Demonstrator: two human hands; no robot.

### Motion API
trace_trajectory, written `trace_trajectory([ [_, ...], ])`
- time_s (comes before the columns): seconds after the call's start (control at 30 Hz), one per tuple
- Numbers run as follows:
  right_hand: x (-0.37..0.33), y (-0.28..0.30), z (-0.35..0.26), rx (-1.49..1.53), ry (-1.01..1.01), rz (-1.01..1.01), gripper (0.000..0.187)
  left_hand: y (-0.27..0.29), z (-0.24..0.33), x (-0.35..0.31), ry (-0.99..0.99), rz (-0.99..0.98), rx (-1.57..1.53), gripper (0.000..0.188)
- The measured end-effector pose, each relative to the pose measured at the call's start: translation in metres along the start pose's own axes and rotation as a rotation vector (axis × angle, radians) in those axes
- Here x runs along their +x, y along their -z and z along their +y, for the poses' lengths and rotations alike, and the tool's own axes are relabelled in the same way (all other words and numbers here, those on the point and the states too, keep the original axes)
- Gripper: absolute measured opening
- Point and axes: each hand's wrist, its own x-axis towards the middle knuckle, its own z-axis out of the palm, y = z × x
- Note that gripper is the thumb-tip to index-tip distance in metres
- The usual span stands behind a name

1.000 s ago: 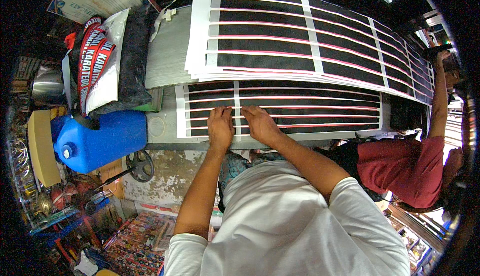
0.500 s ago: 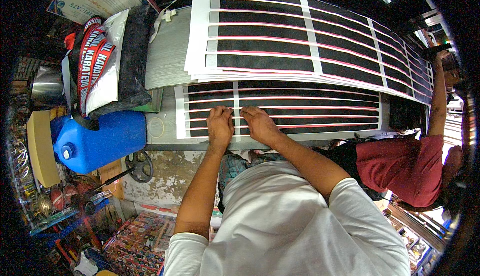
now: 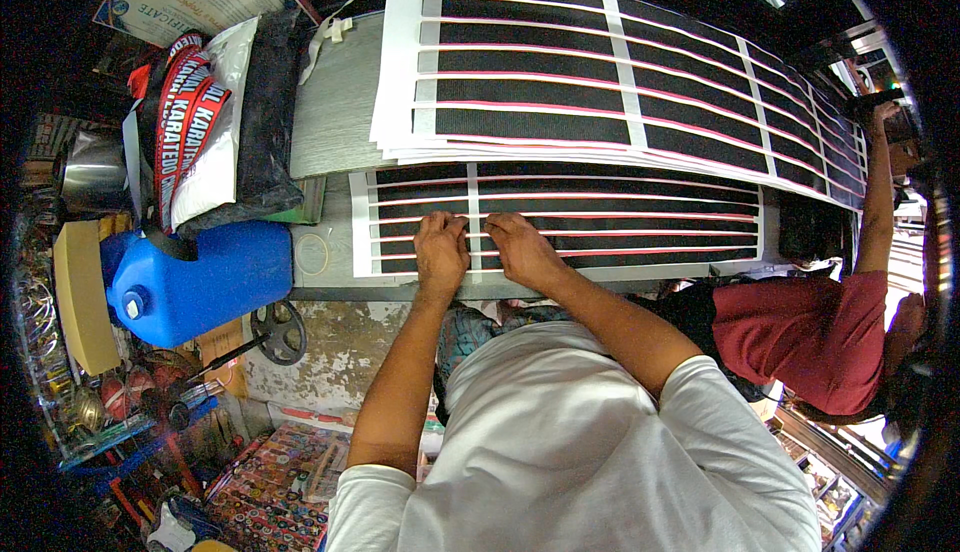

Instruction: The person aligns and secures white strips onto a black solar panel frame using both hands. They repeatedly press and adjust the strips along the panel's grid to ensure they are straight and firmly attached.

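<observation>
Hands (image 3: 441,254) (image 3: 521,251) apart, grip unclear, on striped sheet (image 3: 640,224) atop grey tbl (image 3: 338,220), blue jerrycan (image 3: 215,277) L, flaking wall (image 3: 345,352) below

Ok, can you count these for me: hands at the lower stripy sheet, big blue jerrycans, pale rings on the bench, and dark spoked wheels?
Hands at the lower striped sheet: 2 (left hand, right hand)
Big blue jerrycan: 1
Pale ring: 1
Dark spoked wheel: 1
Total: 5
</observation>
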Motion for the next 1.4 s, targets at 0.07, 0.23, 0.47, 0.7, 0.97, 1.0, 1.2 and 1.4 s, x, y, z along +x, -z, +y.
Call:
trace_trajectory([
  [0.07, -0.003, 0.002, -0.001, 0.021, -0.010, 0.000, 0.056, 0.000, 0.003, 0.000, 0.041, -0.042, 0.025, 0.026],
  [0.23, -0.010, 0.001, -0.001, 0.010, -0.012, -0.003, 0.059, -0.002, 0.006, -0.001, 0.035, -0.025, 0.044, 0.028],
  [0.47, -0.012, 0.014, -0.005, -0.003, 0.018, -0.001, 0.062, 0.007, 0.014, 0.017, -0.062, -0.212, 0.107, 0.029],
  [0.7, -0.009, 0.008, 0.003, 0.024, 0.016, 0.002, 0.060, 0.010, 0.016, 0.047, -0.239, -0.391, 0.273, 0.039],
  [0.97, -0.003, 0.013, -0.002, 0.091, -0.068, -0.093, 0.047, 0.011, 0.020, 0.064, -0.394, -0.573, 0.374, 0.030],
  [1.0, -0.004, 0.009, 0.002, 0.059, -0.050, -0.076, 0.050, 0.012, 0.019, 0.065, -0.411, -0.585, 0.370, 0.030],
  [1.2, -0.003, 0.015, -0.006, 0.036, -0.103, -0.124, 0.054, 0.008, 0.014, 0.064, -0.429, -0.547, 0.366, 0.031],
  [1.4, -0.004, 0.009, -0.003, 0.006, -0.071, -0.101, 0.055, 0.009, 0.009, 0.065, -0.400, -0.574, 0.396, 0.032],
])
